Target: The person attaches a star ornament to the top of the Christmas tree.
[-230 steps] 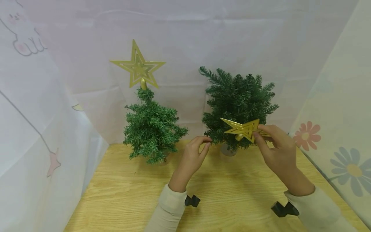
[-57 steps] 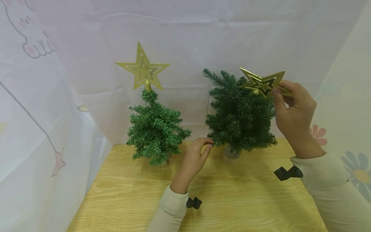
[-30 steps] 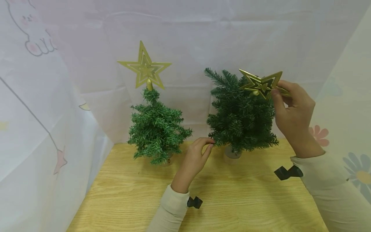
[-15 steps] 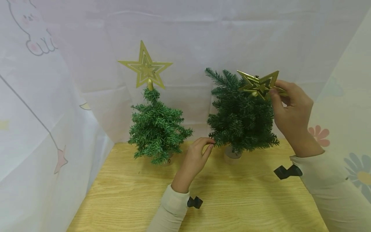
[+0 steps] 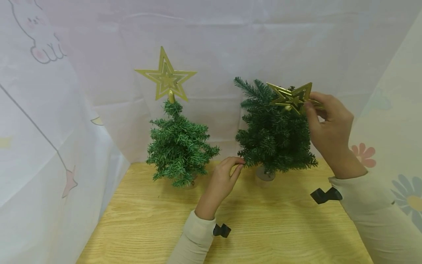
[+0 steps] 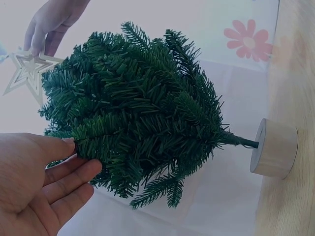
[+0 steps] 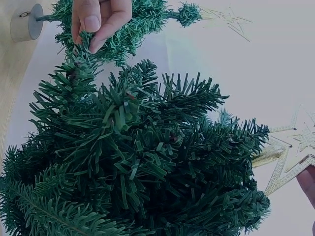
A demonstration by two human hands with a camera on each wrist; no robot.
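In the head view my right hand (image 5: 333, 130) pinches a gold star tree topper (image 5: 294, 99) by one point. The star is tilted at the top of the dark green artificial Christmas tree (image 5: 271, 137). Its gold socket (image 7: 268, 156) sits close to the tree's top in the right wrist view; whether a twig is inside is hidden. Low on that tree's left side, my left hand (image 5: 221, 179) pinches a branch tip between thumb and fingers. The right wrist view shows this left hand (image 7: 101, 22) on the branch end.
A lighter green small tree (image 5: 178, 146) stands to the left, with an upright gold star (image 5: 168, 79) on its top. Both trees stand on a wooden table (image 5: 158, 227) against pale cloth hangings (image 5: 217, 47). The dark tree has a round wooden base (image 6: 278, 147).
Since the oldest frame, my right hand has raised the star from the tree's front to its top. In the last second it has shifted slightly left. My left hand keeps its place.
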